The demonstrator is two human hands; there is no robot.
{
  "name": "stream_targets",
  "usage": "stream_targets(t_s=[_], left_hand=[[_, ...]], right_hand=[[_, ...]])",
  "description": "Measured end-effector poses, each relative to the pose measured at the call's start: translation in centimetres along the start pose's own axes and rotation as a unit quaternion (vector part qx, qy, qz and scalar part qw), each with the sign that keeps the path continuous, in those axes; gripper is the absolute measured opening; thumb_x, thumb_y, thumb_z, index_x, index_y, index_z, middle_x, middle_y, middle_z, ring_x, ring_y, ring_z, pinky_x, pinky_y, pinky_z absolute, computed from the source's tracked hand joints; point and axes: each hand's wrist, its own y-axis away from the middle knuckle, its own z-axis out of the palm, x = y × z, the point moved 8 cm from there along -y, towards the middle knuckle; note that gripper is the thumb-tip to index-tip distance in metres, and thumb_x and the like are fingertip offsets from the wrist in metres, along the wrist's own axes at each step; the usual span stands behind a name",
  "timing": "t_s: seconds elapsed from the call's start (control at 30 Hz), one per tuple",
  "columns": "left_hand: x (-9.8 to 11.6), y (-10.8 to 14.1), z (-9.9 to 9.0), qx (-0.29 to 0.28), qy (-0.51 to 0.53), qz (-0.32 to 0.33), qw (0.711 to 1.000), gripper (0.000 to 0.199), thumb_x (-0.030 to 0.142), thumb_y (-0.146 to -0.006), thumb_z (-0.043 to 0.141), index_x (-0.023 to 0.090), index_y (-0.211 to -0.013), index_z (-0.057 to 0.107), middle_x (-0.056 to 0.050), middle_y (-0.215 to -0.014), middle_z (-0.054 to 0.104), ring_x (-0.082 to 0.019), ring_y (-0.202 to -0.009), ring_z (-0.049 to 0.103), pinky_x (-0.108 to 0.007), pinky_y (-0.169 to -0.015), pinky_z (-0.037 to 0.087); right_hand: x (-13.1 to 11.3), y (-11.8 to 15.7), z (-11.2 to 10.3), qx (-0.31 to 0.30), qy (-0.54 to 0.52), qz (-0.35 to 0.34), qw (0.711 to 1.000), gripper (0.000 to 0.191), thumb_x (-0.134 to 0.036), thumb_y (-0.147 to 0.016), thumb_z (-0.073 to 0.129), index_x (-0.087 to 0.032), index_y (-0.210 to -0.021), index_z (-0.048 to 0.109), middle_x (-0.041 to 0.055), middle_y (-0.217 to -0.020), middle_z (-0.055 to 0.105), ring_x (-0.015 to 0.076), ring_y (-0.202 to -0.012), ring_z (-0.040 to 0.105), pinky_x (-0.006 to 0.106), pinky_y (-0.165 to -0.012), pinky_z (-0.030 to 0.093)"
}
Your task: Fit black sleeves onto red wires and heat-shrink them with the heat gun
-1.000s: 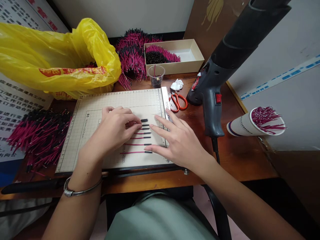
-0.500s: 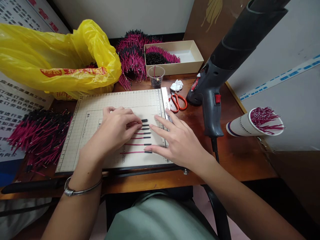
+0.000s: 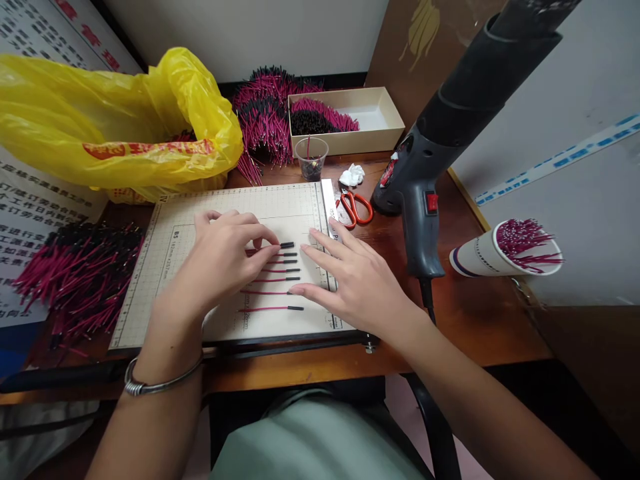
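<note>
Several short magenta wires with black sleeves on their right ends lie in a row on a paper trimmer board. My left hand pinches the topmost wire between thumb and index finger; most of that wire is hidden by the hand. My right hand rests flat with fingers spread over the board's right side. Its thumb tip touches the sleeved end of a lower wire, covering the sleeve. The lowest wire lies apart from the others, with its black sleeve showing.
Behind the board stand a yellow plastic bag, a clear cup, a cardboard box and orange-handled scissors. A heat gun and a paper cup of wires are at right. A wire pile lies left.
My right thumb has left the lowest wire and moved up to the one above it. My left hand has shifted slightly left at the topmost wire. The view has tilted slightly.
</note>
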Motion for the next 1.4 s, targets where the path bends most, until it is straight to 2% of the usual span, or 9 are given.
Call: stream_targets(t_s=[0.2,0.43,0.57,0.67,0.77,0.93,1.03,1.17,1.4], left_hand=[[-0.5,-0.5,-0.1,-0.009,-0.016,-0.010,1.000,0.024,0.041,-0.085,0.059,0.026,-0.079,0.077,-0.003,-0.079,0.072,-0.025,-0.085,0.060,-0.050,-0.092,0.026],[0.0,-1.5,0.6,-0.070,-0.035,0.004,0.997,0.024,0.037,-0.085,0.057,0.025,-0.078,0.077,-0.002,-0.082,0.074,-0.023,-0.088,0.060,-0.047,-0.097,0.028],[0.1,-2.9,0.8,-0.116,-0.034,0.007,0.993,0.019,0.028,-0.079,0.058,0.025,-0.072,0.076,-0.001,-0.079,0.076,-0.022,-0.080,0.061,-0.046,-0.094,0.032],[0.5,-4.2,0.9,-0.156,-0.046,0.029,0.986,0.018,0.023,-0.074,0.059,0.024,-0.064,0.074,0.001,-0.059,0.068,-0.018,-0.063,0.055,-0.047,-0.094,0.035],[0.6,-5.2,1.2,-0.216,-0.083,0.014,0.973,0.016,0.019,-0.069,0.061,0.022,-0.055,0.070,0.002,-0.047,0.059,-0.015,-0.052,0.049,-0.046,-0.086,0.040],[1.5,-6.8,1.0,-0.264,-0.132,-0.004,0.955,0.010,0.016,-0.059,0.063,0.022,-0.057,0.071,0.001,-0.051,0.064,-0.013,-0.045,0.047,-0.033,-0.060,0.038],[2.1,-7.4,1.1,-0.275,-0.152,0.014,0.949,0.009,0.014,-0.059,0.063,0.020,-0.054,0.068,0.001,-0.047,0.062,-0.013,-0.042,0.047,-0.031,-0.055,0.036],[2.0,-7.0,1.7,-0.297,-0.154,0.052,0.941,0.015,0.013,-0.061,0.059,0.021,-0.056,0.069,0.001,-0.050,0.063,-0.013,-0.041,0.047,-0.030,-0.053,0.035],[1.4,-4.5,0.8,-0.213,-0.058,0.165,0.961,0.022,0.023,-0.078,0.055,0.023,-0.078,0.077,-0.001,-0.072,0.072,-0.014,-0.059,0.056,-0.028,-0.062,0.041]], right_hand=[[0.3,-0.8,0.3,-0.033,0.005,0.010,0.999,0.060,-0.062,-0.091,0.057,-0.016,-0.128,0.069,0.0094,-0.144,0.060,0.0355,-0.145,0.044,0.049,-0.117,0.044],[0.7,-1.2,0.4,-0.075,0.008,0.011,0.997,0.060,-0.062,-0.090,0.060,-0.019,-0.130,0.068,0.0081,-0.145,0.058,0.0363,-0.144,0.044,0.052,-0.115,0.044],[1.2,-3.1,-0.6,-0.137,0.005,-0.032,0.990,0.053,-0.054,-0.095,0.057,-0.015,-0.129,0.067,0.0115,-0.130,0.067,0.0307,-0.125,0.059,0.047,-0.109,0.048],[2.2,-4.6,-1.0,-0.201,0.041,-0.029,0.978,0.039,-0.043,-0.100,0.051,-0.016,-0.120,0.070,0.0115,-0.116,0.072,0.0286,-0.113,0.064,0.045,-0.097,0.051],[2.9,-5.2,-0.9,-0.234,0.065,-0.013,0.970,0.034,-0.040,-0.101,0.048,-0.019,-0.110,0.073,0.0099,-0.104,0.072,0.0268,-0.101,0.067,0.040,-0.085,0.051],[2.7,-4.5,-0.5,-0.207,0.057,-0.025,0.976,0.035,-0.033,-0.102,0.045,-0.016,-0.118,0.070,0.0129,-0.112,0.071,0.0275,-0.106,0.066,0.043,-0.090,0.053],[2.1,-3.8,-0.1,-0.198,0.050,-0.062,0.977,0.036,-0.031,-0.101,0.044,-0.014,-0.120,0.069,0.0131,-0.116,0.071,0.0295,-0.116,0.062,0.048,-0.100,0.052],[2.0,-3.3,-0.4,-0.169,0.041,-0.099,0.980,0.042,-0.033,-0.102,0.042,-0.013,-0.131,0.064,0.0145,-0.123,0.068,0.0295,-0.117,0.061,0.051,-0.105,0.052],[1.7,-1.9,-0.3,-0.139,0.020,-0.142,0.980,0.049,-0.044,-0.100,0.047,-0.017,-0.138,0.061,0.0167,-0.143,0.057,0.0397,-0.142,0.045,0.062,-0.113,0.044]])
